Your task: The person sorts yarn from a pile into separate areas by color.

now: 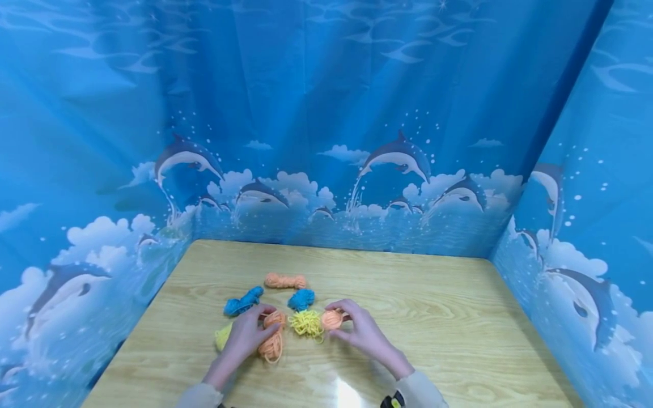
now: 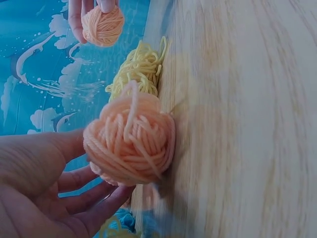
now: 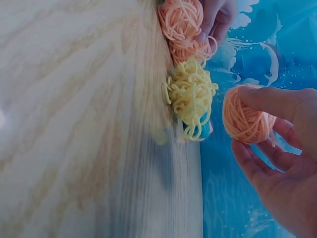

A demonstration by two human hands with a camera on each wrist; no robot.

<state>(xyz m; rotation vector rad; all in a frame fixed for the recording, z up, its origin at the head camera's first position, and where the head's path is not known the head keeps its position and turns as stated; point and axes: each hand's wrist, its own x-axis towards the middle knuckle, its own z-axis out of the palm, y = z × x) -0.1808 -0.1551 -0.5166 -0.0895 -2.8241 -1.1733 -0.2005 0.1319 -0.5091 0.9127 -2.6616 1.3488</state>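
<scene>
My left hand (image 1: 246,335) grips the upper part of a long peach yarn skein (image 1: 271,344), which lies on the table with a loose strand at its near end. In the left wrist view the skein's bundled end (image 2: 131,144) faces the camera, and the thumb and fingers reach behind it. My right hand (image 1: 366,335) holds a small peach yarn ball (image 3: 247,116) between thumb and fingers, raised off the table. Between the two hands sits a loose, loopy yellow yarn bundle (image 1: 306,323), close to the left of the ball.
Beyond the hands on the wooden table (image 1: 433,317) lie a blue yarn ball (image 1: 301,300), a blue yarn skein (image 1: 244,301) and another peach skein (image 1: 285,281). A yellow-green yarn piece (image 1: 222,336) is partly hidden by the left hand. Dolphin-printed curtains (image 1: 326,215) border the table.
</scene>
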